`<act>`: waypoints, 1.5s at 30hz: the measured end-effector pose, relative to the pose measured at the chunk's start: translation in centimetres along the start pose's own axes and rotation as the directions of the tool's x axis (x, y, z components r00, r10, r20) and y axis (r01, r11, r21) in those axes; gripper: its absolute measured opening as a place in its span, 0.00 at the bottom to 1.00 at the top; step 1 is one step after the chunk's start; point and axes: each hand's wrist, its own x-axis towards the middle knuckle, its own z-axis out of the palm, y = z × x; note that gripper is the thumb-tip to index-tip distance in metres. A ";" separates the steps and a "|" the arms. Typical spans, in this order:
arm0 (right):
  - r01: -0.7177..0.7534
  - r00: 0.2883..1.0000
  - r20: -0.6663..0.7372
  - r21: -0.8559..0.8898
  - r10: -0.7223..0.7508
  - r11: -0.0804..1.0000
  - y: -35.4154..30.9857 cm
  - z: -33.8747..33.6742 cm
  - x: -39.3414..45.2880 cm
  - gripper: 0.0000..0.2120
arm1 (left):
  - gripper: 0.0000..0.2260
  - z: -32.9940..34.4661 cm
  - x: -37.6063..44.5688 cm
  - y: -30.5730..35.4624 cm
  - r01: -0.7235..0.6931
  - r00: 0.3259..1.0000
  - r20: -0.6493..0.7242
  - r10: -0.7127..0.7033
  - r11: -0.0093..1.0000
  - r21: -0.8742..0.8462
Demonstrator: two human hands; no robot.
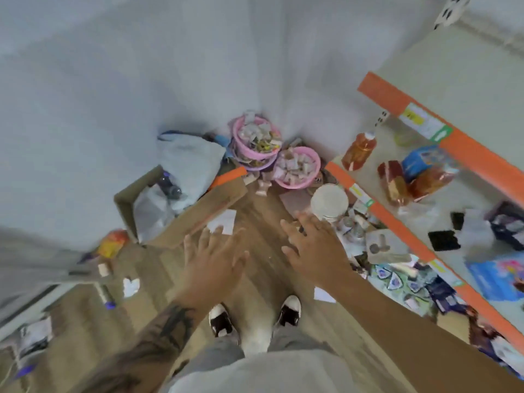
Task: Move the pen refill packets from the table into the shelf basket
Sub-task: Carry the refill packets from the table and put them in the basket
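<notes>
Far left, we see a grey tabletop edge (42, 251), blurred, with an orange packet (112, 245) just beside it. Whether any pen refill packets lie there, we cannot tell. Moving right, an open cardboard box (181, 211) sits on the wooden floor (255, 211), stuffed with plastic. Our left hand (212, 256) hangs spread wide over the floor, fingers straight, holding nothing. Beyond it, far in the corner, two pink baskets (297, 168) brim with small wrapped pieces. Our right hand (314, 245) is spread wide too, empty, near a white round lid (329, 201). Right again, the orange-edged shelf (397, 219) carries an amber bottle (358, 150) and bread bags (411, 180).
</notes>
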 end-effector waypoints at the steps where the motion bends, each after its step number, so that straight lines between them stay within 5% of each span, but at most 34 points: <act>1: 0.045 0.999 0.027 -0.021 -0.045 0.999 -1.9 0.5 0.1 0.29 | 0.27 0.4 -1.3 -1.4 0.038 0.999 -0.013 -0.039 0.999 -0.031; 13: 0.466 0.877 0.203 -0.135 -0.436 0.874 -30.1 4.1 -1.8 0.29 | 0.27 6.1 -18.5 -22.5 0.352 0.912 -0.105 -0.396 0.889 -0.293; 26: 0.617 0.757 0.331 -0.075 -0.564 0.784 -55.7 12.6 -4.3 0.31 | 0.26 11.8 -33.5 -41.8 0.575 0.742 -0.058 -0.668 0.677 -0.460; 40: 0.881 0.426 0.483 -0.028 -0.765 0.473 -79.1 20.3 3.5 0.31 | 0.27 11.9 -37.3 -60.2 0.776 0.471 0.032 -0.882 0.396 -0.491; 45: 0.901 0.359 0.514 0.028 -0.779 0.433 -87.8 21.6 8.1 0.30 | 0.27 9.4 -36.5 -67.9 0.813 0.386 0.065 -0.920 0.306 -0.495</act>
